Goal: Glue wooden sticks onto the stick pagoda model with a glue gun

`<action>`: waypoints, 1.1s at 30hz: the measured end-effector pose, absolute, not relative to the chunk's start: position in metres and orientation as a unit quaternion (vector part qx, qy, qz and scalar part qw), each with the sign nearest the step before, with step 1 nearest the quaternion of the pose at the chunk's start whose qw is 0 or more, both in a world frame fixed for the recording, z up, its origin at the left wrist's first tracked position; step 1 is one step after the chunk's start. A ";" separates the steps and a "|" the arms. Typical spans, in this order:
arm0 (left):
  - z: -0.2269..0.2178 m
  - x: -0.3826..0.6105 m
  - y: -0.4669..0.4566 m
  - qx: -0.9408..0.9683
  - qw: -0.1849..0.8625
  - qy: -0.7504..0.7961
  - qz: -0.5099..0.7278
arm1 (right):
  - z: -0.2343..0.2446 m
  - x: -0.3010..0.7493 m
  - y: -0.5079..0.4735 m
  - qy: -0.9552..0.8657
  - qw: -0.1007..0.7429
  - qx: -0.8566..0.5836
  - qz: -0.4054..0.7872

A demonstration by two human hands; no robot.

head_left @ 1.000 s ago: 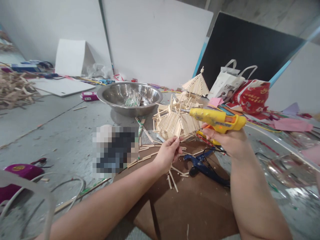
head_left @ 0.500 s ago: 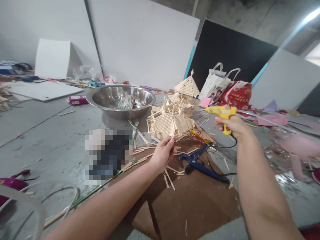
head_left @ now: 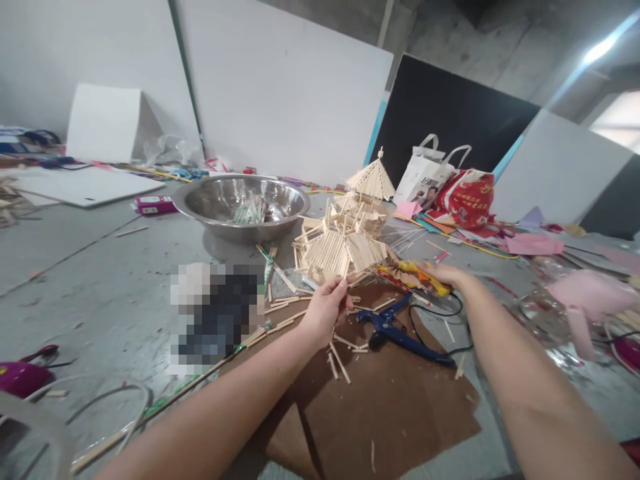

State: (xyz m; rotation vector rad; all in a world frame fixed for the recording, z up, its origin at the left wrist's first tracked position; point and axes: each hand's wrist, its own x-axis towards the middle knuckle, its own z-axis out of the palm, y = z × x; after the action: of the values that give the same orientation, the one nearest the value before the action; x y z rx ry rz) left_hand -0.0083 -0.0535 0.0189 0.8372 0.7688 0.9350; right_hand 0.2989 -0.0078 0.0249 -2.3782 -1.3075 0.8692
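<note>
A model building of pale wooden sticks [head_left: 340, 250] stands in front of me, with tiered, slatted roofs. My left hand [head_left: 327, 307] is closed in a pinch at the model's near lower edge, on a thin wooden stick whose end meets the roof. Whether that stick is fixed to the model I cannot tell. Low at the model's right, my right hand [head_left: 447, 275] is closed around a yellow hot glue gun [head_left: 433, 279], its nozzle pointing left beside the model. The fingers are partly hidden behind the gun. A blue-handled cutter [head_left: 400, 330] lies between my forearms.
Brown board [head_left: 385, 407] lies under the work, with loose sticks [head_left: 340, 363] scattered on it. Behind to the left is a steel basin [head_left: 240, 230] holding wrapped sticks. Paper bags [head_left: 463, 200] stand at the back right. The glue gun's black cord [head_left: 445, 313] curves past the cutter.
My right hand has brought the glue gun down and to the left, from raised in the air to low beside the model. My left hand has stayed at the model's edge.
</note>
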 end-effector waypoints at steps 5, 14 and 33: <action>0.018 -0.009 -0.053 0.378 0.745 0.355 0.420 | 0.030 0.291 -0.013 -0.491 0.080 -0.855 0.147; 0.019 -0.012 -0.055 0.392 0.743 0.357 0.408 | 0.032 0.219 -0.120 -0.731 -0.019 -0.671 0.123; 0.044 -0.045 -0.075 0.531 0.546 0.368 0.533 | 0.010 0.213 -0.134 -0.672 0.292 -0.668 -0.132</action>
State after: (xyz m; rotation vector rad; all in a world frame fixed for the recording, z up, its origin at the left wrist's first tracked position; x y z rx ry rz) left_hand -0.0451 -0.0755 0.0440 1.2601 0.8737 1.2628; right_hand 0.2131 -0.1336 0.0104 -1.7801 -1.7912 -0.3529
